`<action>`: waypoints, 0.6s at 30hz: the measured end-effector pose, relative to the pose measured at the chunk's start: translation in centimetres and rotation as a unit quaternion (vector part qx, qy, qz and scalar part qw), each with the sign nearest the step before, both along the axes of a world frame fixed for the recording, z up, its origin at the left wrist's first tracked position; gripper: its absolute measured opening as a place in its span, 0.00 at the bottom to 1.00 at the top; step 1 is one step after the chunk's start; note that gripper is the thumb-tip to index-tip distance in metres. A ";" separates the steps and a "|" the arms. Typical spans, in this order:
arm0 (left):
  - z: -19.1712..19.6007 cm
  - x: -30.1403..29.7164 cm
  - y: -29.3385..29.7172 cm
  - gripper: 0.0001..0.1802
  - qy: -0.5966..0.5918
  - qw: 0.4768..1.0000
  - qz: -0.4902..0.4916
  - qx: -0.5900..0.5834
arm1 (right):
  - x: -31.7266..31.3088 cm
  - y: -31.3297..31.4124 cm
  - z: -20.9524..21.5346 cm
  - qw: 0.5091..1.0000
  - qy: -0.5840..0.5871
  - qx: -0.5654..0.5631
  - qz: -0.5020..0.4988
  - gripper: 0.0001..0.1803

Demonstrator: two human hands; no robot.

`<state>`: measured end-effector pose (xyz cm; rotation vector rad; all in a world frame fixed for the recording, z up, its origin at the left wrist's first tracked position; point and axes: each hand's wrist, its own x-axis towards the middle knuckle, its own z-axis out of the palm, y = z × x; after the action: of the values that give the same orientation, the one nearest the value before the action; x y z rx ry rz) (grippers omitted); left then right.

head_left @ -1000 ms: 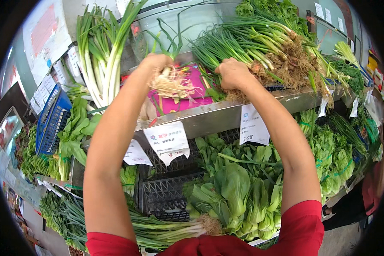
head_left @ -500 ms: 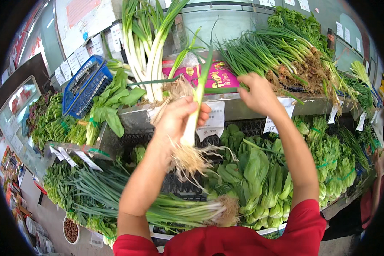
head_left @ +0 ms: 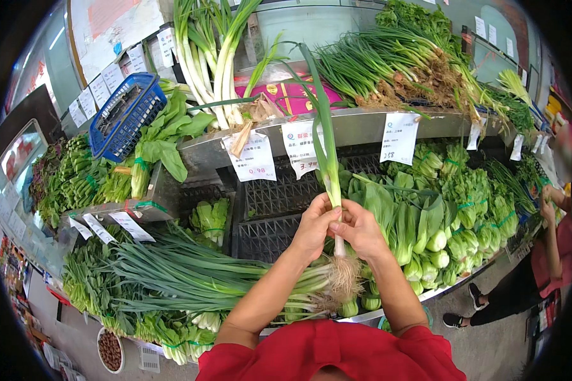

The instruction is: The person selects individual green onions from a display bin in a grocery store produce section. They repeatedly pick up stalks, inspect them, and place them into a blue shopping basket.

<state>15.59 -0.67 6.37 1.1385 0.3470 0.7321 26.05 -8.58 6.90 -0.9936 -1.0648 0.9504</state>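
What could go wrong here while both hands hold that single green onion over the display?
1. The green onion is held only near its white base by the left hand and right hand; its long leaves could bend or snap.
2. Its rooty end hangs over the bundled onions, so soil might drop on them.

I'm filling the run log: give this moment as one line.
left hand: grips leek stalk | right hand: on same stalk | stalk: upright, roots down | below: bundled green onions | right: bok choy
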 end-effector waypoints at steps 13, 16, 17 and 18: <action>-1.9 1.4 -1.3 0.19 -0.109 0.960 -0.221 -0.131 | -0.8 -9.4 -4.3 0.972 -0.129 -0.109 -0.162 0.17; -1.1 2.3 -2.6 0.19 -0.084 0.959 -0.234 -0.137 | -1.8 -11.3 -4.5 0.913 -0.313 -0.118 -0.235 0.20; -1.1 2.6 -2.9 0.19 -0.074 0.959 -0.235 -0.140 | -2.1 -11.8 -4.6 0.894 -0.351 -0.122 -0.251 0.21; -1.3 3.0 -3.0 0.18 -0.067 0.961 -0.227 -0.146 | -2.5 -12.3 -4.7 0.873 -0.389 -0.127 -0.267 0.21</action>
<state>18.61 -3.68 5.09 0.8391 0.0666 0.3347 23.57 -20.89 2.19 -1.8648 -1.2175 0.2044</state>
